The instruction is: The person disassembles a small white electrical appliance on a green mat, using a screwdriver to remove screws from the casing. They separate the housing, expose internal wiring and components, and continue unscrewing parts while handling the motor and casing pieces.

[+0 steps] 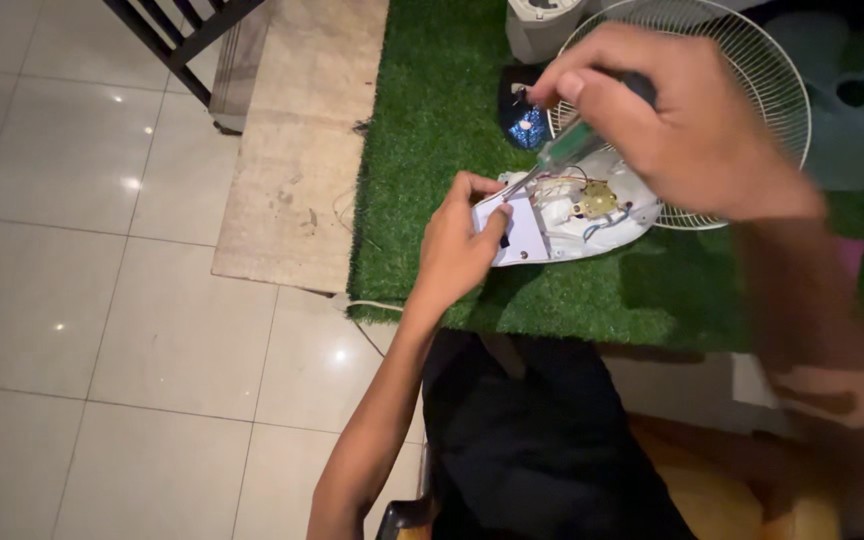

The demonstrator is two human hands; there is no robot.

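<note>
— Head view first: where does the work sit?

— On a patch of green artificial turf [432, 130] laid over the tiled floor [82, 300]. A white fan housing [562, 225], opened so its wires and a small brass-coloured part [597, 200] show, lies in the middle, just ahead of the person's lap.

— And the hands?

— The left hand [457, 245] rests on the housing's left end, fingers curled over a flat white panel [520, 235], pressing it down. The right hand [672, 120] is clenched around the dark handle of a green-shafted screwdriver [552, 160], above and to the right of the housing.

— Which way does the tool run?

— Its long axis slants from the right hand, far and right, down to the near left; the tip meets the housing's upper-left edge, just beside the left fingertips. So the housing lies below and left of the right hand and directly under the left, which is the nearer of the two.

— Anything else around?

— A round wire fan guard [752, 70] lies behind the right hand, touching the housing's far right side. A dark, blue-patterned object [522, 120] sits farther back on the turf; what it is I cannot tell. A pale mat [297, 150] lies to the left.
</note>
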